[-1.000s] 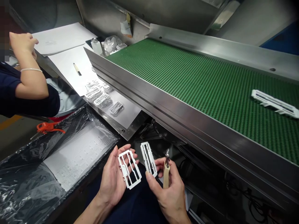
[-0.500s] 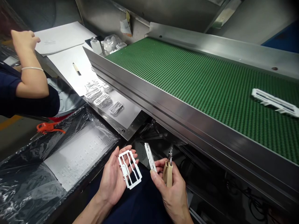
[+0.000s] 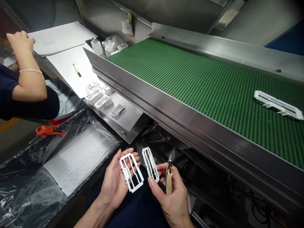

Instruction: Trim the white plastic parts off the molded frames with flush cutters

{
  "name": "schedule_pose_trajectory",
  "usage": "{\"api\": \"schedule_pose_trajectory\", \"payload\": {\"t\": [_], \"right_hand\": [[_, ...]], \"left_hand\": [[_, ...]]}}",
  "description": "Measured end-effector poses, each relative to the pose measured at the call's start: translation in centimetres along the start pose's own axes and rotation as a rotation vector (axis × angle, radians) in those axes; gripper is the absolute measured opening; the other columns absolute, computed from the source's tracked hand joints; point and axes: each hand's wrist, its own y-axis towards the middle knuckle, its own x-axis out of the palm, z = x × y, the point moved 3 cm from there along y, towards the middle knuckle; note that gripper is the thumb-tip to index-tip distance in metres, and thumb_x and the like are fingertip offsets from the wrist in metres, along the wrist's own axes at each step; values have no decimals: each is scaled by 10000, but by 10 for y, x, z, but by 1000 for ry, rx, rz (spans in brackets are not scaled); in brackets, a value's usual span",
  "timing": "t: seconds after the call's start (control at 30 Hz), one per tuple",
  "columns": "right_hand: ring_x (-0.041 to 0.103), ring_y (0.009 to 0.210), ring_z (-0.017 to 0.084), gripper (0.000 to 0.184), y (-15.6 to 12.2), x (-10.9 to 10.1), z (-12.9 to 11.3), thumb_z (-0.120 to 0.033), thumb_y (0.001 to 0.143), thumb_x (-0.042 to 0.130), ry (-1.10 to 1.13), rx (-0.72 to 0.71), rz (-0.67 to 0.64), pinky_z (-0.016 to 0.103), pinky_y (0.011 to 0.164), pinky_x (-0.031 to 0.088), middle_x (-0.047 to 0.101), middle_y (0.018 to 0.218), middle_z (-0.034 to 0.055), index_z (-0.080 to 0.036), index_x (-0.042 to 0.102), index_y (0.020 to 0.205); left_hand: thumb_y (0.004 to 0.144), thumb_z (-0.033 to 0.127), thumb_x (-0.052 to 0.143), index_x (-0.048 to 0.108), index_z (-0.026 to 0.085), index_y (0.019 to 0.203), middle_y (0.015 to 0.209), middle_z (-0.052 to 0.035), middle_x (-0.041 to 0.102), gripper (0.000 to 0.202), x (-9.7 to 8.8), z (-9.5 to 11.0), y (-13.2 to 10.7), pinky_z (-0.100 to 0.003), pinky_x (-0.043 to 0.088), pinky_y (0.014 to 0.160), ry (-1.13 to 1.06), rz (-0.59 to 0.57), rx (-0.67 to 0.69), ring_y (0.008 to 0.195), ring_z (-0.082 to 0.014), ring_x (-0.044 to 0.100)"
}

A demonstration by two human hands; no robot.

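Observation:
My left hand (image 3: 114, 183) lies palm up and holds a white plastic frame (image 3: 131, 172) flat across its fingers. My right hand (image 3: 171, 195) pinches a second, narrower white frame (image 3: 150, 163) between thumb and fingers. The same hand also grips beige-handled cutters (image 3: 168, 178), tip pointing up. Both hands are low in the view, below the steel edge of the conveyor. Another white frame (image 3: 278, 104) lies on the green belt (image 3: 201, 82) at the far right.
A black plastic-lined bin (image 3: 30, 177) with a white sheet sits at my left. Several white frames (image 3: 102, 98) lie on the steel table beside the conveyor. A co-worker's arm (image 3: 28, 79) reaches over papers at the upper left. Orange-handled tool (image 3: 47, 130) lies nearby.
My right hand turned the narrow frame from edge-on back to face me. The frame on the belt shifted slightly left. The co-worker's hand moved a little left.

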Motion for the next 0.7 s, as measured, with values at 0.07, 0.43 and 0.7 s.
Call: {"api": "schedule_pose_trajectory", "payload": {"t": [0.07,0.43,0.7], "right_hand": [[632,775,158,385,-3,2,1,-362,750,680,-21,1,6,251,720,542,655,912,27,-209,490,1048],[652,817,192,365,-7,29,-22,-226,742,656,-234,-519,89,294,728,552,631,912,42,-198,484,1063],[635,889,226,390,-6,37,-17,-209,731,672,-260,-478,24,354,764,553,619,953,74,-172,496,1077]], "left_hand": [[929,275,455,638,83,1054,942,-134,699,293,-1,0,0,-327,574,822,-3,0,-1,924,-231,664],[928,312,461,615,101,1066,1030,-176,700,296,6,-7,2,-370,579,788,-15,-56,-34,971,-274,657],[924,371,467,632,131,1049,877,-95,695,317,7,-7,-1,-351,582,765,-38,-72,-60,806,-205,666]]}}
